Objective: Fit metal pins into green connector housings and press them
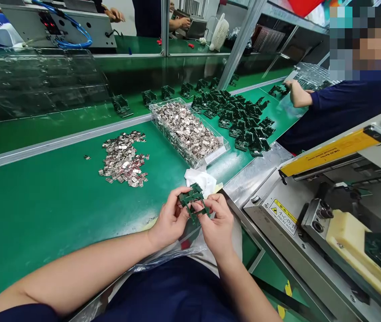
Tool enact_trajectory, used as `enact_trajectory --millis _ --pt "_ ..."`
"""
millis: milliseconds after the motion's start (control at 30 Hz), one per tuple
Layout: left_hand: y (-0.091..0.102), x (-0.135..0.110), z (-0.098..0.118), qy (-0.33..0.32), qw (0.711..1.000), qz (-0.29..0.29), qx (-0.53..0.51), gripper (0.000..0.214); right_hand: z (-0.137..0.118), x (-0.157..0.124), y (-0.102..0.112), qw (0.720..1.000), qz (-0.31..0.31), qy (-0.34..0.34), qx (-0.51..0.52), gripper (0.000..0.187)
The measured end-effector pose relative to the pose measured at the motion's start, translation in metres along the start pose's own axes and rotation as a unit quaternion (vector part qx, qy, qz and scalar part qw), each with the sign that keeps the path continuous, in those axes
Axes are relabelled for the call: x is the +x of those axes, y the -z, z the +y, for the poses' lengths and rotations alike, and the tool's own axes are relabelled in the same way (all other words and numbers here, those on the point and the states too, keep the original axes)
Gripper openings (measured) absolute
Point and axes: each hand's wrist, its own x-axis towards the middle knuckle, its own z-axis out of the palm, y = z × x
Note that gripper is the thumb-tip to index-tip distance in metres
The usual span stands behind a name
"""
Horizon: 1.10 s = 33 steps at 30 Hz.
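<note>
Both my hands hold a small green circuit board piece (193, 200) above the near edge of the green bench. My left hand (169, 220) pinches its left side with thumb and fingertips. My right hand (218, 226) grips its right side, fingers curled. A white cloth (203, 180) lies just beyond the piece. A loose pile of small shiny metal parts (124, 158) lies on the bench to the far left of my hands.
A clear tray (177, 145) full of metal parts stands ahead. Behind it lies a heap of green board pieces (244, 120). A machine with a yellow bar (334, 150) fills the right. A co-worker's arm (299, 94) reaches at the far right. Clear plastic trays (39, 80) are stacked at the left.
</note>
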Motion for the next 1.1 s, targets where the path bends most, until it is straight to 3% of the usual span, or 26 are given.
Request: enact_trajectory --millis 167,367,633,767,867,967,1033,1100 --pt "0.0 -0.001 -0.001 -0.004 0.998 -0.007 0.067 0.036 0.0 -0.003 -0.002 0.999 0.004 -0.005 -0.049 0.021" --pt "-0.002 -0.002 -0.002 -0.004 0.994 0.007 0.113 0.036 0.008 -0.009 -0.014 0.998 0.043 -0.004 -0.047 0.022" --pt "-0.004 -0.002 0.002 -0.018 0.994 0.039 0.105 0.035 0.01 -0.011 -0.029 0.995 0.086 -0.039 0.026 0.016" --pt "-0.005 -0.002 0.004 -0.013 0.998 0.024 0.051 0.035 0.007 -0.011 -0.026 0.983 0.096 -0.106 0.115 0.021" --pt "-0.005 0.0 0.007 0.011 1.0 0.002 0.003 0.036 0.006 -0.013 -0.008 0.979 0.047 -0.115 0.159 0.028" --pt "-0.009 0.002 0.016 0.039 0.999 -0.031 -0.012 0.039 0.005 -0.014 0.029 0.994 -0.033 -0.021 0.106 0.048" --pt "-0.017 0.004 0.026 0.066 0.993 -0.103 0.0 0.04 0.003 -0.016 0.061 0.993 -0.085 0.066 0.046 0.068" --pt "-0.031 0.009 0.04 0.08 0.972 -0.22 0.029 0.039 -0.002 -0.022 0.098 0.984 -0.121 0.134 0.001 0.076"
